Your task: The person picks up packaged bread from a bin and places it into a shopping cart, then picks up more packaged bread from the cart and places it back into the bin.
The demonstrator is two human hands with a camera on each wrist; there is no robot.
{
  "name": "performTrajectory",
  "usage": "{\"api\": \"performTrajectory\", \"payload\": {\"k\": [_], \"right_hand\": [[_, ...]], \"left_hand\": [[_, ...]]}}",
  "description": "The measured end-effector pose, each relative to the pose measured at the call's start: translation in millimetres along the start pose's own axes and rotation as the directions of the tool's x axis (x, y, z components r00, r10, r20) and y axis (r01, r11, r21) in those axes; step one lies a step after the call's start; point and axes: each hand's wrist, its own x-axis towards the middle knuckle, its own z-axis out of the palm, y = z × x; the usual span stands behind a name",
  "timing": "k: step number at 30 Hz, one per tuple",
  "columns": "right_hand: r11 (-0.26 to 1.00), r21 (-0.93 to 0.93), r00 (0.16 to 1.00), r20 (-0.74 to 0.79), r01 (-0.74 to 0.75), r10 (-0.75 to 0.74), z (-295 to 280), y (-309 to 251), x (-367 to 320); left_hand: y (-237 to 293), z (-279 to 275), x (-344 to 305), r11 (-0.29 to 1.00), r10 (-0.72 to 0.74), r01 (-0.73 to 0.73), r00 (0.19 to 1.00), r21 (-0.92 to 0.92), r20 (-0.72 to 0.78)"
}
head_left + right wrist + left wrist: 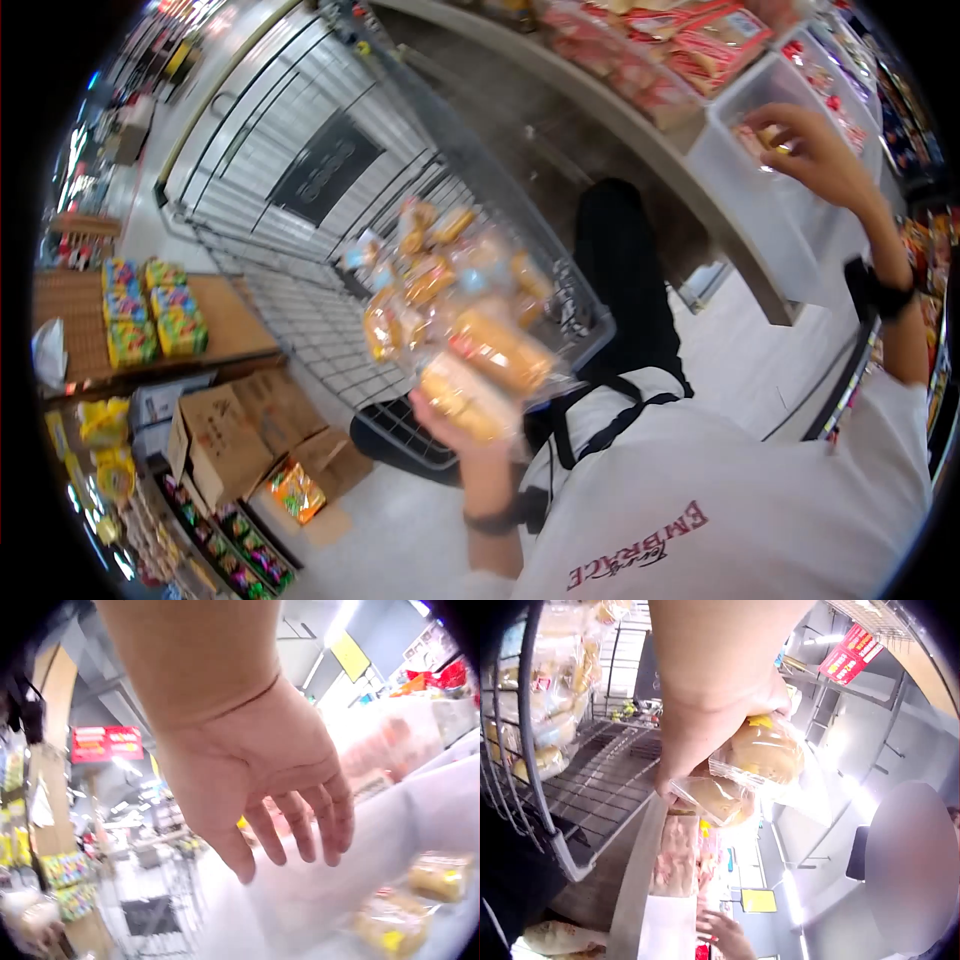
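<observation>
My left hand [446, 430] holds two clear-wrapped bread rolls over the near end of the shopping cart: a pale roll [468, 398] and a browner roll [502, 352] beside it. In the left wrist view the wrappers of a rounded roll [769, 754] and a second roll [718, 799] stick out past the hand. My right hand [812, 160] reaches over a white plastic bin [765, 200], its fingers loosely bent. Its palm and fingers [300, 832] hold nothing in the right wrist view. Wrapped breads [394, 922] lie at the bottom of that bin.
The wire shopping cart [300, 300] holds a heap of wrapped breads [430, 275]. A counter edge [640, 140] carries bins of red-and-white packs [690, 50]. Cardboard boxes [235, 430] stand left of the cart, near a wooden shelf [230, 320] with colourful packs.
</observation>
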Motion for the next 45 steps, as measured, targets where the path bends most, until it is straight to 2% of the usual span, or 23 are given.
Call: {"api": "performTrajectory", "payload": {"k": [3,5,6,8,11,14,17,18,19,21,25,27,28,30,31,33,34,35,36,38,40,43,45], "right_hand": [[0.902,0.353,0.968,-0.050,0.249,-0.248,14.0,-83.4,-39.1],[0.831,0.522,0.964,0.060,0.192,-0.261,49.0,-136.3,-61.3],[0.845,0.498,0.954,0.107,0.194,-0.281,63.8,-147.9,-67.0],[0.776,0.628,0.926,0.258,0.058,-0.277,89.5,-156.7,-70.3],[0.787,0.612,0.929,0.242,0.079,-0.281,96.1,-149.6,-63.0],[0.756,0.639,0.944,0.317,-0.141,-0.091,85.8,-136.1,-57.6],[0.516,0.847,0.974,0.205,-0.126,-0.099,73.8,-85.4,-59.4],[0.540,0.823,0.984,0.164,-0.176,0.071,48.2,-80.9,-62.4],[0.680,0.732,0.997,-0.080,0.050,0.013,30.7,-51.5,-59.3],[0.785,0.609,0.947,-0.304,0.114,0.099,-12.6,0.9,-55.1],[0.794,0.598,0.917,-0.245,-0.114,0.316,-43.7,69.8,-50.2],[0.653,0.708,0.923,-0.004,-0.269,0.385,-32.8,89.0,-44.3],[0.650,0.714,0.921,-0.017,-0.261,0.389,-29.3,87.5,-40.6],[0.605,0.623,0.867,0.317,-0.496,0.384,-16.3,77.8,-30.6],[0.597,0.631,0.867,0.313,-0.495,0.388,-8.9,83.8,-24.0],[0.908,0.291,0.916,0.351,-0.302,0.193,10.5,101.2,-5.9],[0.904,0.304,0.915,0.358,-0.301,0.185,19.7,105.8,-0.1],[0.983,0.120,0.941,0.325,-0.140,0.094,28.9,108.7,4.6],[0.996,-0.079,0.952,0.307,0.032,-0.006,33.2,102.1,9.2],[0.988,-0.148,0.944,0.330,0.037,0.014,37.2,85.0,7.9],[0.923,-0.360,0.989,0.110,0.131,-0.098,40.7,79.5,9.5],[0.988,-0.153,0.958,0.283,0.001,0.043,37.3,72.3,10.2],[0.983,-0.167,0.954,0.297,0.077,-0.024,43.7,84.1,13.7]], "left_hand": [[-12.0,19.9,8.1,0.998,-0.026,0.007,0.956,0.065,0.293],[-21.3,35.5,8.3,0.986,0.012,-0.054,0.968,0.161,0.253],[-22.2,51.0,5.8,0.973,-0.008,-0.076,0.933,0.218,0.360],[-26.3,67.4,1.4,0.983,-0.099,0.019,0.893,0.184,0.440],[-31.2,70.8,2.2,0.971,-0.161,0.059,0.877,0.231,0.452],[-36.3,81.7,2.3,0.964,-0.181,0.072,0.882,0.255,0.435],[-42.8,92.2,7.4,0.971,-0.226,0.156,0.851,0.183,0.475],[-44.3,89.8,8.8,0.970,-0.237,0.173,0.840,0.173,0.487],[-43.9,82.1,9.1,0.964,-0.253,0.184,0.857,0.192,0.448],[-45.8,74.7,9.5,0.961,-0.269,0.216,0.872,0.173,0.408],[-53.7,81.0,13.9,0.960,-0.251,0.181,0.893,0.212,0.374],[-58.7,89.5,14.9,0.960,-0.265,0.217,0.908,0.177,0.325],[-60.5,93.4,15.6,0.958,-0.269,0.216,0.903,0.186,0.336],[-63.0,99.8,16.5,0.954,-0.282,0.231,0.905,0.189,0.318],[-65.1,100.9,17.7,0.953,-0.297,0.248,0.882,0.176,0.366],[-69.1,102.1,17.4,0.944,-0.322,0.266,0.867,0.194,0.381],[-68.6,101.5,18.0,0.938,-0.340,0.280,0.854,0.204,0.392],[-68.1,100.5,19.4,0.935,-0.353,0.295,0.834,0.198,0.425],[-68.2,101.0,19.7,0.936,-0.349,0.290,0.840,0.200,0.416],[-69.0,102.6,17.3,0.937,-0.344,0.279,0.835,0.209,0.429],[-69.6,103.3,15.6,0.948,-0.319,0.276,0.837,0.161,0.445],[-67.4,102.5,14.2,0.944,-0.324,0.281,0.887,0.174,0.329],[-65.5,102.3,12.9,0.945,-0.305,0.247,0.902,0.216,0.306]]}}
